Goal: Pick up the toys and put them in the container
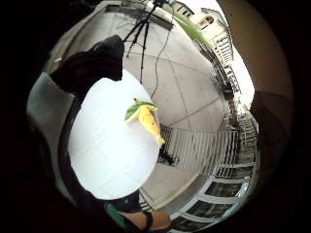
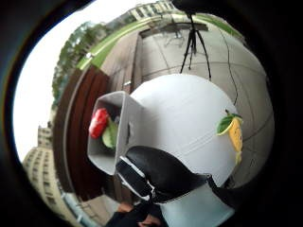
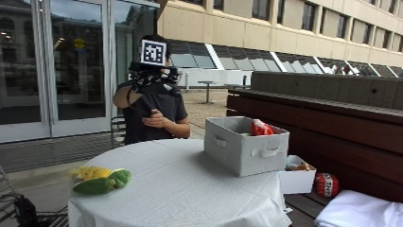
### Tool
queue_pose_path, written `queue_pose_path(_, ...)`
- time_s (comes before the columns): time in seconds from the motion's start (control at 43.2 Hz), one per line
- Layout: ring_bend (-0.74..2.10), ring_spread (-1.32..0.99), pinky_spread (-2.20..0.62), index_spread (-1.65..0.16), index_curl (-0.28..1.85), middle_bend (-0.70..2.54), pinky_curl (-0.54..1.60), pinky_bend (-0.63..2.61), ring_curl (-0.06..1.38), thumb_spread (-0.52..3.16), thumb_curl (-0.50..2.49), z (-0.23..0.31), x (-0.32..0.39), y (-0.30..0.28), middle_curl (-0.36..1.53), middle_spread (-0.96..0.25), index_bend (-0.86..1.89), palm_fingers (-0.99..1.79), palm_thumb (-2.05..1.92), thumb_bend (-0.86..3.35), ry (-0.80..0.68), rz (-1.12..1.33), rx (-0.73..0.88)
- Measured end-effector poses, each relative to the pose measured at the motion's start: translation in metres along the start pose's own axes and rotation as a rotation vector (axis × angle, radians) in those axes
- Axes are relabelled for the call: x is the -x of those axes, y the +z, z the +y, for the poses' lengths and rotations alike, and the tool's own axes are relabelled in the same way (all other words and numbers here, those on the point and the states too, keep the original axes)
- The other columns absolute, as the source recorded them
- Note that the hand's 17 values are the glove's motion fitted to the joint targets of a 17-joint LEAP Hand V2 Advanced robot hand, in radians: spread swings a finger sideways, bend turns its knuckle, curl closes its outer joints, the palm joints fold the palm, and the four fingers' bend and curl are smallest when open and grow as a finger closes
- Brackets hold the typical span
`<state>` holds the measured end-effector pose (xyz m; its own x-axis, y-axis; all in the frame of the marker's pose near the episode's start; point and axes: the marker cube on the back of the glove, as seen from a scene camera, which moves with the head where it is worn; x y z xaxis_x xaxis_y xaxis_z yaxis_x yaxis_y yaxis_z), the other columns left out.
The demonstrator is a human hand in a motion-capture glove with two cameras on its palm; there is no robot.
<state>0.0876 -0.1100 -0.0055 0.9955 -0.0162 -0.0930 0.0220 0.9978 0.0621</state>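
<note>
In the outside view a round table with a white cloth (image 3: 182,189) carries a grey fabric container (image 3: 245,149) at its right side. A red toy (image 3: 260,127) sticks out of it; the thumb side palm view shows this red toy (image 2: 98,123) beside a green one (image 2: 110,135) inside the container (image 2: 124,127). A yellow and green corn toy (image 3: 100,179) lies near the table's left edge, also seen as the corn toy (image 1: 146,119) and corn toy (image 2: 234,132). My gloved right hand (image 3: 154,78) is raised high behind the table, well above it, holding nothing.
A dark wooden bench (image 3: 315,109) runs along the right, bearing a small white box (image 3: 296,182), a red round object (image 3: 324,184) and a white bundle (image 3: 359,213). The person's bare hand (image 3: 154,118) is held at the chest. A tripod (image 2: 191,45) stands on the pavement beyond the table.
</note>
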Motion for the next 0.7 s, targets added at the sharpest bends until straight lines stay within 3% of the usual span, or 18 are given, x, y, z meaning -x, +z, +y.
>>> queue_pose_path(0.093,0.6,-0.1,-0.01,-0.35,0.2,0.21,0.35,1.34,0.31,0.89,0.26,-0.002,-0.027,0.011,0.5,-0.06,0.13,-0.07,-0.13,-0.1,0.032,0.004,0.005)
queue_pose_path(0.232,0.58,-0.1,-0.01,-0.35,0.2,0.2,0.34,1.33,0.3,0.88,0.24,0.012,-0.066,0.026,0.49,-0.06,0.12,-0.07,-0.13,-0.1,0.104,0.002,0.173)
queue_pose_path(0.301,0.57,-0.09,0.0,-0.35,0.2,0.17,0.34,1.34,0.3,0.88,0.24,-0.001,-0.088,0.049,0.47,-0.06,0.11,-0.09,-0.12,-0.1,0.128,-0.004,0.1)
queue_pose_path(0.533,0.56,-0.06,0.01,-0.35,0.18,0.17,0.35,1.37,0.3,0.89,0.22,-0.003,-0.139,0.124,0.44,-0.05,0.09,-0.12,-0.11,-0.09,0.143,-0.016,0.144)
queue_pose_path(0.626,0.57,-0.05,0.01,-0.34,0.17,0.17,0.35,1.37,0.3,0.89,0.22,-0.006,-0.155,0.157,0.42,-0.04,0.08,-0.14,-0.11,-0.09,0.042,-0.025,0.115)
queue_pose_path(0.695,0.57,-0.04,0.01,-0.34,0.16,0.15,0.35,1.38,0.3,0.88,0.22,-0.002,-0.156,0.174,0.41,-0.03,0.08,-0.15,-0.1,-0.08,0.141,-0.021,0.145)
